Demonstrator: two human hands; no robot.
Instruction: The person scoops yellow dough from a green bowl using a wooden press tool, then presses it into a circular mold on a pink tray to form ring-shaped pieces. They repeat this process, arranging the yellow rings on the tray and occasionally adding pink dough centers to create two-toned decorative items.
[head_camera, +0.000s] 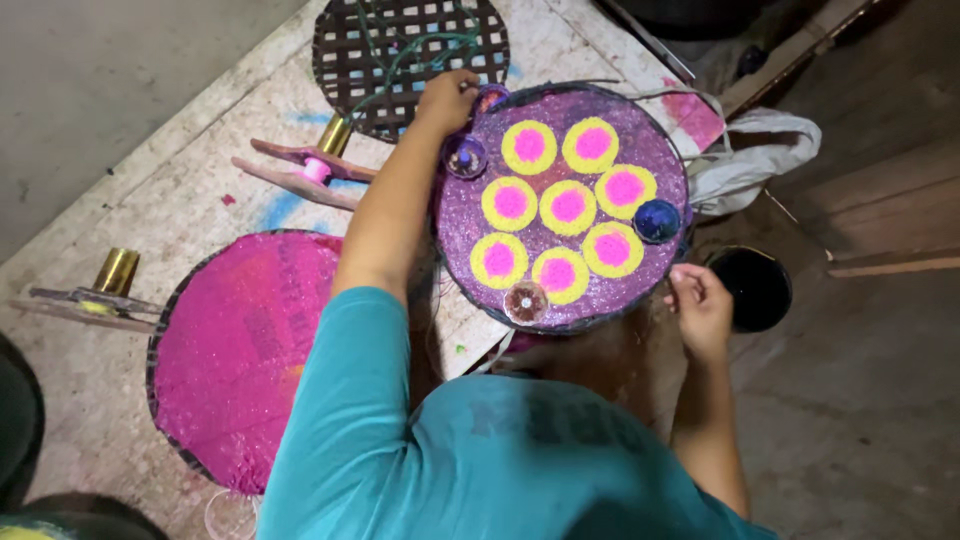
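A round purple glitter disc (650, 160) stands in front of me, painted with several yellow circles with pink centres. Small ornaments sit on it: a purple bulb (465, 156), a blue ball (657, 220) and a brown flower (525, 301). My left hand (448, 98) reaches along the disc's left side and grips its far rim, next to another small ornament (491, 97). My right hand (700, 308) has its fingers curled on the disc's near right rim. Both arms come out of teal sleeves.
A pink glitter disc (240, 350) lies at the left on a speckled board (200, 215). A dark woven lattice disc (350, 60) with green wire lies beyond. Wooden pieces with brass cylinders (118, 272) lie nearby. A black round bowl (757, 290) and a white cloth (755, 150) lie at the right.
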